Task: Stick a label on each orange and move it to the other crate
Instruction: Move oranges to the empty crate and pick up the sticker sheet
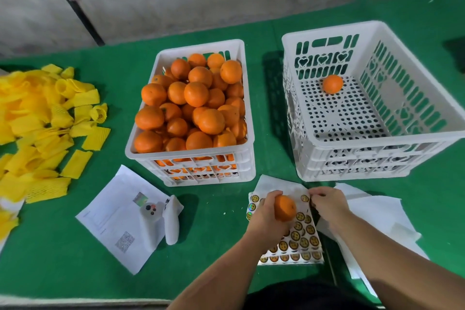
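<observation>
My left hand (266, 214) grips an orange (284, 208) just above a sheet of round gold labels (299, 236) lying near the table's front edge. My right hand (328, 202) pinches at the sheet's top right corner, fingers closed on a label or the sheet's edge; which one is not visible. A white crate (141, 148) in the middle is heaped with several oranges (196, 94). A second white crate (377, 138) to its right holds a single orange (332, 84) near its far wall.
Several yellow foam net sleeves (47, 118) are piled at the left. A white handheld controller (171, 219) rests on printed paper sheets (110, 219) in front of the full crate. More white paper (377, 214) lies under my right arm. Green cloth (63, 259) covers the table.
</observation>
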Tool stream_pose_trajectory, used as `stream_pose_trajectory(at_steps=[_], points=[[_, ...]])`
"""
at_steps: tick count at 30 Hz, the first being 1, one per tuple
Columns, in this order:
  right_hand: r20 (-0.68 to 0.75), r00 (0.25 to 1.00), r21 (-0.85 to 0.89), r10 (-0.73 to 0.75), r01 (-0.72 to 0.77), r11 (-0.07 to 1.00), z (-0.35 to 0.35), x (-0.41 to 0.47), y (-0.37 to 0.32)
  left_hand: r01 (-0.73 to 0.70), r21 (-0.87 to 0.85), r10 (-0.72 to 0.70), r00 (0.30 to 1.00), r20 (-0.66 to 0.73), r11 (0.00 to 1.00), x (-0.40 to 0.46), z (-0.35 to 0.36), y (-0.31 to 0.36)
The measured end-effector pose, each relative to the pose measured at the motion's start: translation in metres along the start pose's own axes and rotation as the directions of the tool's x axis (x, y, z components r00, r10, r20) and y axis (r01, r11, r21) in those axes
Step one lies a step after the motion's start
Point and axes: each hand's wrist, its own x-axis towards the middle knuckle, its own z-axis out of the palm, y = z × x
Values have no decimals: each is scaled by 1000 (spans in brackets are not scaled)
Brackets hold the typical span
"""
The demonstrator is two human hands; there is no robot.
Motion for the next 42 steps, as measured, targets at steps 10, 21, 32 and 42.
stream_pose_trajectory(at_steps=[10,21,32,42], points=[[154,863,-557,-482,479,678,6,-16,12,-18,-20,18,1000,-24,1000,-4,0,1],[180,885,-448,-429,462,766,1,-20,12,-33,3,33,999,-6,999,-7,0,-2],[122,984,90,-133,123,988,1,-25,-14,-23,-36,22,1000,-20,999,-6,-1,-2],[112,858,15,-501,502,865,-5,-58,-26,-55,11,56,992,-113,998,-12,-3,2]])
